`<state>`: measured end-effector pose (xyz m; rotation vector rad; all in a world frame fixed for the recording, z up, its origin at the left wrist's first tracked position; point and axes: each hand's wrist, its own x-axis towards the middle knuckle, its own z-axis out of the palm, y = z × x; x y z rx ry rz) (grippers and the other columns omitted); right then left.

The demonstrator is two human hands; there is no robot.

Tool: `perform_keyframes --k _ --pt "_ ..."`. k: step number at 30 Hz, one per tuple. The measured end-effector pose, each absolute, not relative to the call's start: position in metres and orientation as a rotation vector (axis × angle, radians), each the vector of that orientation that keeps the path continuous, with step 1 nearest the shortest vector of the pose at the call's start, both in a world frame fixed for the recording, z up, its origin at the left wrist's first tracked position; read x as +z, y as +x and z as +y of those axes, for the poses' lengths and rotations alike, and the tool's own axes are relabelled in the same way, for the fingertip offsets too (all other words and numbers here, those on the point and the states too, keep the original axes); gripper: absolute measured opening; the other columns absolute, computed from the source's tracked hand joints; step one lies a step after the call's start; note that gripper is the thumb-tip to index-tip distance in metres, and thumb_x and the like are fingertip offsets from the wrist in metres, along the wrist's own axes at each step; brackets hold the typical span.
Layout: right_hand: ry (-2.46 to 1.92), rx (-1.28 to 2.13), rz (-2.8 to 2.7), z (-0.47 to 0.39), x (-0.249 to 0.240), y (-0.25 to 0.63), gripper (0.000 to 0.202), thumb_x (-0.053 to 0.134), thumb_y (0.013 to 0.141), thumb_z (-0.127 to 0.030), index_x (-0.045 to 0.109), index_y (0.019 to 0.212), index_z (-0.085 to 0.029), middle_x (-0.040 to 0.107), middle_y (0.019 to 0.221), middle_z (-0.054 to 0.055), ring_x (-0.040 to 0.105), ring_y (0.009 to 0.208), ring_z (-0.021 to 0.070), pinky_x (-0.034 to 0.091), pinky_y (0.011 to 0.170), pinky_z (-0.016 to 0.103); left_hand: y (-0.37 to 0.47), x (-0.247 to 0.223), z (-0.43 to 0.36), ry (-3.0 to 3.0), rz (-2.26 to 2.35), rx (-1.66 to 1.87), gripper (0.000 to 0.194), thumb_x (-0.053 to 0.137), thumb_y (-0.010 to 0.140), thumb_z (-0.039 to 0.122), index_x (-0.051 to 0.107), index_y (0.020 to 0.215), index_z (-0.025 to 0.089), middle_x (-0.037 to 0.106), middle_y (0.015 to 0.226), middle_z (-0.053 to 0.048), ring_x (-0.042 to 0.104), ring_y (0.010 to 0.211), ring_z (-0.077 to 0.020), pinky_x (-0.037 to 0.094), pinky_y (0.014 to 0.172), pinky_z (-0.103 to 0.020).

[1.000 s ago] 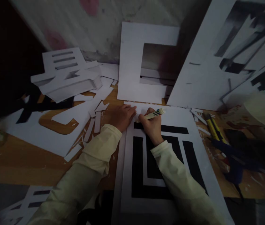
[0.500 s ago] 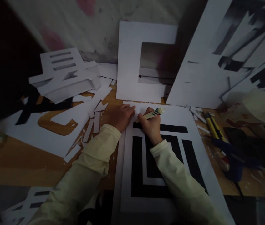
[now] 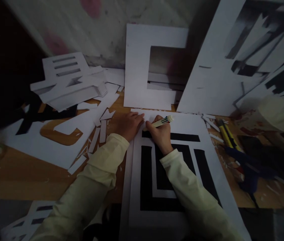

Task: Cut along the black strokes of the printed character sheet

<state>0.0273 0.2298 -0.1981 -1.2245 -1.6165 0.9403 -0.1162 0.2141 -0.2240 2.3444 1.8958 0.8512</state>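
Observation:
My right hand (image 3: 162,136) grips a thick pale multicolour pen (image 3: 165,120), its tip end hidden by my fingers near the top left of a white board (image 3: 185,122). Below that hand, large black angular shapes (image 3: 147,180) stand out on the board, partly covered by my right sleeve. My left hand (image 3: 129,126) lies across the board's upper left edge, fingers stretched out and holding nothing. Another white sheet shows along the board's left edge, seemingly under it.
Cut white letter shapes (image 3: 68,80) and paper offcuts (image 3: 103,130) lie on the left. A white C-shaped cutout (image 3: 137,67) leans against the wall. On the right are a yellow cutter (image 3: 228,135), a blue glue gun (image 3: 249,164) and a pale tub (image 3: 280,113).
My right hand and the pen have shifted very slightly left along the board. The left hand stays in place; the whole view has moved a little.

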Motion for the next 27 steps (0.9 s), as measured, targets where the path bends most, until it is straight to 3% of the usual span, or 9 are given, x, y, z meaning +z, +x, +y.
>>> perform_keyframes --k 16,27 --pt "-1.221 0.907 -1.606 0.2303 -0.1985 0.0291 0.027 0.057 0.067 -0.018 0.033 0.056 -0.024 0.036 0.046 -0.01 0.034 0.046 0.0091 0.029 0.048 0.024 -0.1169 -0.2189 0.2134 2.347 1.878 0.822 0.029 0.045 0.094 0.025 0.062 0.115 0.012 0.071 0.105 -0.01 0.059 0.109 -0.0233 0.047 0.091 -0.042" --pt "-1.218 0.889 -1.596 0.2319 -0.1976 0.0325 0.026 0.058 0.069 -0.022 0.035 0.057 -0.024 0.037 0.048 -0.009 0.036 0.048 0.0098 0.03 0.05 0.025 -0.1174 -0.2208 0.2126 2.352 1.874 0.836 0.029 0.045 0.095 0.026 0.061 0.116 0.015 0.071 0.104 -0.008 0.058 0.111 -0.0225 0.046 0.093 -0.042"
